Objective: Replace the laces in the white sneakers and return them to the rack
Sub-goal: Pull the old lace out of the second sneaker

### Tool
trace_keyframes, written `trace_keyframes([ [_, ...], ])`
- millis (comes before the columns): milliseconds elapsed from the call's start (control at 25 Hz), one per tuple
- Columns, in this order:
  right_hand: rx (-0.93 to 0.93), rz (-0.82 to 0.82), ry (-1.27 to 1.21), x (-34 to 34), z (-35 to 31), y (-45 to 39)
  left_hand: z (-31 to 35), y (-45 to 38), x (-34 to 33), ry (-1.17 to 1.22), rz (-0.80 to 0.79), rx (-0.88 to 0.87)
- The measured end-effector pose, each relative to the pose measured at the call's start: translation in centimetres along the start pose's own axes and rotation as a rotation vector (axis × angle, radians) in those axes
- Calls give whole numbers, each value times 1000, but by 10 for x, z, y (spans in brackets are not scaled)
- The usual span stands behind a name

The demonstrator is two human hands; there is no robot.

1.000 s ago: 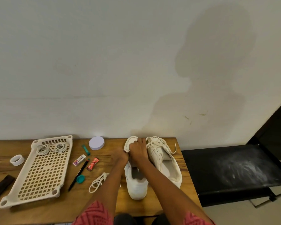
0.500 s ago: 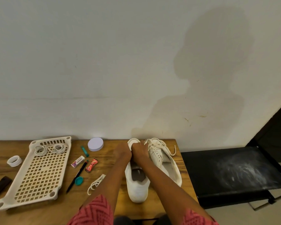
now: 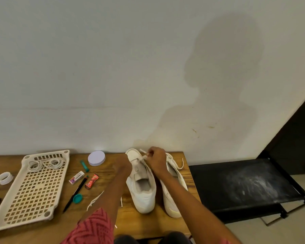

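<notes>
1. Head view: you are standing over the desk with both hands on the left sneaker, its toe pointing at the wall and its heel toward you, so the eyelets are facing up within easy reach.
2. Your right hand is pinching a lace end and lifting it clear of the tongue, apparently drawing it through an eyelet.
3. Your left hand is pressing against the shoe's outer side near the toe, likely steadying it against that pull; whether its fingers are curling round anything cannot be told.
4. Just beside it, the right sneaker is waiting, laces hanging loose.
5. Coiled laces are lying at the far end of the rack, which is sitting flat on the desk well to the left, ready for the shoes' return.
6. Another loose lace is trailing beside your left forearm.
</notes>
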State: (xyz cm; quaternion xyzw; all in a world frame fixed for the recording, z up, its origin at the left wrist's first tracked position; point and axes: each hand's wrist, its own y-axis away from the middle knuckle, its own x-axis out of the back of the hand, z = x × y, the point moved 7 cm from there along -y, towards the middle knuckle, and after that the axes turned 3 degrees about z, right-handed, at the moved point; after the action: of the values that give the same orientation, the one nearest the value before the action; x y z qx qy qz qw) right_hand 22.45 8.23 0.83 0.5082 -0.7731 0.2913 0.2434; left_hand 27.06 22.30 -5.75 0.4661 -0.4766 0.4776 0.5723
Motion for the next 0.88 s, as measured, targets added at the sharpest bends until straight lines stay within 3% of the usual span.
trace_keyframes([
  [40,-94,51,-32,10,9,-7,-5,5,6,41,58,54],
  [120,-164,-35,117,10,15,-13,-8,9,7,56,86,58],
  [320,8,-217,359,-38,-1,18,-3,15,14,-2,87,8],
  [480,-18,-131,311,-42,19,22,17,18,22,-67,146,-109],
  [600,-68,-94,242,-40,26,23,40,14,27,140,219,-145],
  [720,-108,-85,201,-40,27,24,37,17,27,310,226,-11],
  [880,-123,-86,234,-45,32,23,14,9,17,749,249,147],
])
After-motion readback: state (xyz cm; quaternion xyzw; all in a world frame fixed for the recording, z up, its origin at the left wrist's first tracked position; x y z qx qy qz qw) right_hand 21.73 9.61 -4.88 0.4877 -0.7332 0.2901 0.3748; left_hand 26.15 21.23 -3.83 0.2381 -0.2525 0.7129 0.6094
